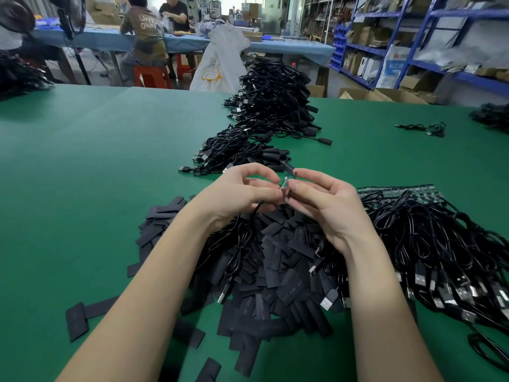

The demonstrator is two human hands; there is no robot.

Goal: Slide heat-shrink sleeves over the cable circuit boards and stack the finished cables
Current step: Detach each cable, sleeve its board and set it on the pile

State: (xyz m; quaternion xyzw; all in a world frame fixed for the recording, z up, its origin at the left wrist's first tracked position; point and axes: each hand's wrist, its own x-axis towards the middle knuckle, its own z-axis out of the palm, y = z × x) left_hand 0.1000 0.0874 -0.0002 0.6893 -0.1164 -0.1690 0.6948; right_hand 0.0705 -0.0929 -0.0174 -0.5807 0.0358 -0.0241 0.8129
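Observation:
My left hand pinches the small circuit board at the end of a black cable that trails down under the palm. My right hand holds a black heat-shrink sleeve between thumb and forefinger, right at the board's tip. Whether the sleeve is on the board is hard to tell. Under both hands lies a heap of loose flat black sleeves. Bare cables with green boards are bundled to the right. Finished cables are stacked just beyond my hands.
A longer, taller pile of finished cables runs toward the far edge of the green table. A loose cable lies at far right. Two persons sit at a blue table behind; blue shelving stands at right.

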